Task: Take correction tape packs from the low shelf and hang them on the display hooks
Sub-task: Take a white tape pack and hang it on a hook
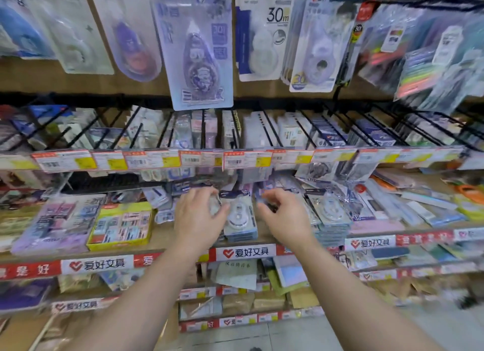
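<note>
A stack of correction tape packs (242, 219) in clear blisters on blue-grey cards lies on the low shelf (262, 239), in the middle. My left hand (197, 217) is over the stack's left side; its fingers and thumb curl round a clear pack (215, 205) there. My right hand (284, 215) hovers just right of the stack with fingers loosely curled, and nothing shows in it. More such packs (328, 211) are piled to the right. Black wire display hooks (272, 130) run in a row above the shelf. Large tape packs (201, 57) hang higher up.
A strip of red and yellow price tags (183, 159) overhangs the shelf just above my hands. A yellow box (121, 225) and pastel packs (60, 222) lie to the left, flat stationery packs (408, 206) to the right. Lower shelves hold notebooks (237, 274).
</note>
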`<control>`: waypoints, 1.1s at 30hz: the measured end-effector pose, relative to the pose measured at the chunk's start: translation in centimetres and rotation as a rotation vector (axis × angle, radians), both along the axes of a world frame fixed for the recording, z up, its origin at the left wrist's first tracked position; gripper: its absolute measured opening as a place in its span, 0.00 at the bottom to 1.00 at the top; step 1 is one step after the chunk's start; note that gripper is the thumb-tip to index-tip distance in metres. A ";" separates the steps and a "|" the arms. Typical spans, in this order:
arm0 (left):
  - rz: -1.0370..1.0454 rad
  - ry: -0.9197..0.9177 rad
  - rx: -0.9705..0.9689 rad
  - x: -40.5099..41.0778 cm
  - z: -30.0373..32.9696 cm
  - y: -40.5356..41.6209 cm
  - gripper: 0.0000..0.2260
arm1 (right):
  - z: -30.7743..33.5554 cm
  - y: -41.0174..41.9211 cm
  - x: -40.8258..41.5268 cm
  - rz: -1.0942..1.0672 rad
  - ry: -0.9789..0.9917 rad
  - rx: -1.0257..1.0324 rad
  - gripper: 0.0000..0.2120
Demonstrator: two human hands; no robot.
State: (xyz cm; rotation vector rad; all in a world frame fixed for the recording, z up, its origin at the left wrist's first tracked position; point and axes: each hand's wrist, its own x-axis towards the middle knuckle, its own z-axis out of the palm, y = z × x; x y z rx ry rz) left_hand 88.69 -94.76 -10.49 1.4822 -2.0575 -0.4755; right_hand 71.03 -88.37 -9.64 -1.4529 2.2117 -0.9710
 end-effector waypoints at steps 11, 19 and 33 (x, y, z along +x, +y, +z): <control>0.066 -0.029 0.344 6.0 -5.4 -3.3 0.21 | -5.3 -0.6 5.5 -0.134 -0.168 0.232 0.15; 0.169 0.096 0.597 4.5 -7.6 -5.2 0.30 | -7.4 -2.0 4.8 -0.211 -0.208 0.303 0.15; 0.372 0.246 0.676 -0.1 -7.1 -6.2 0.27 | -11.1 -8.6 -0.8 -0.109 -0.249 0.474 0.44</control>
